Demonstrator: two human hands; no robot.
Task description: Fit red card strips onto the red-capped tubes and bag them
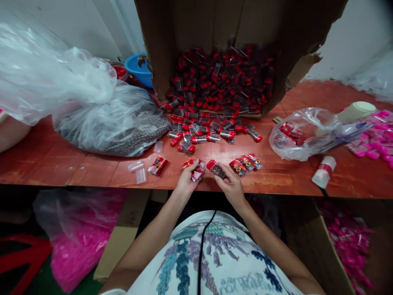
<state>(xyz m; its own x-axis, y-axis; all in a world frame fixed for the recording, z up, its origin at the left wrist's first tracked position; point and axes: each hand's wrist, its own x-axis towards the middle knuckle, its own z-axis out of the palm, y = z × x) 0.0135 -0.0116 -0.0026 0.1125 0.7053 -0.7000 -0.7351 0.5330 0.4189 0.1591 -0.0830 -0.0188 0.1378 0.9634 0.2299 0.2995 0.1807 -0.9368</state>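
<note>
Left hand [187, 180]: fingers closed on red printed packets [198, 170]; right hand [232, 184]: fingers holding a red-capped container [216, 169], at the packets' 3 o'clock; both over the counter [282, 174]; loose containers [227, 134] heaped at 12 o'clock, spilling from a cardboard box [159, 49].

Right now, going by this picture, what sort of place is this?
Probably a small packing workshop: a torn brown cardboard box of red-capped clear plastic containers, a translucent plastic bag of dark bead-like pieces, and a reddish-brown table.
</note>
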